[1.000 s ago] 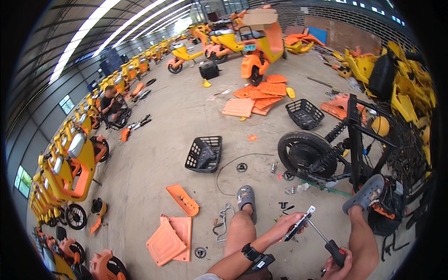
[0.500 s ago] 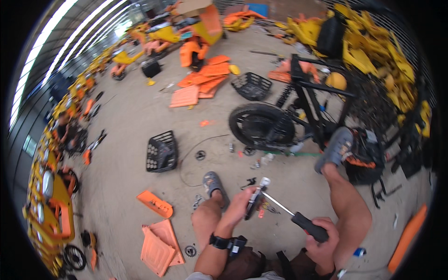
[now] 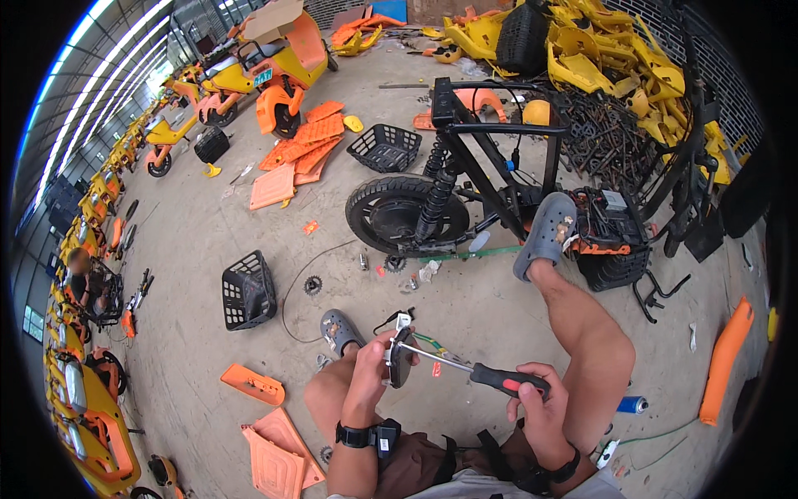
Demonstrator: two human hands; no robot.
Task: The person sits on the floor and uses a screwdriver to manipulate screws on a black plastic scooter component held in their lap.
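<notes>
My left hand [image 3: 370,366] grips a small dark part with a silver fitting [image 3: 396,366], held upright between my legs. My right hand [image 3: 536,401] holds a screwdriver [image 3: 496,378] by its black and red handle; its long shaft reaches left to the part. A yellow-green wire [image 3: 428,341] shows just behind the part. Beyond, my raised right foot in a grey clog [image 3: 544,233] is against a black bike frame [image 3: 490,166] with a rear wheel [image 3: 374,216], springs and a battery unit [image 3: 607,224].
Black baskets [image 3: 249,291], orange panels [image 3: 274,457], a sprocket [image 3: 312,284], a spray can [image 3: 632,404] and cables lie on the concrete floor [image 3: 191,266]. Yellow scooters [image 3: 91,416] line the left, where another person [image 3: 83,287] sits. Yellow plastic shells [image 3: 582,58] are piled at back right.
My view has swung right, so the floor things appear further left. Both my hands have shifted left in the picture, and the screwdriver now lies flatter, still touching the part.
</notes>
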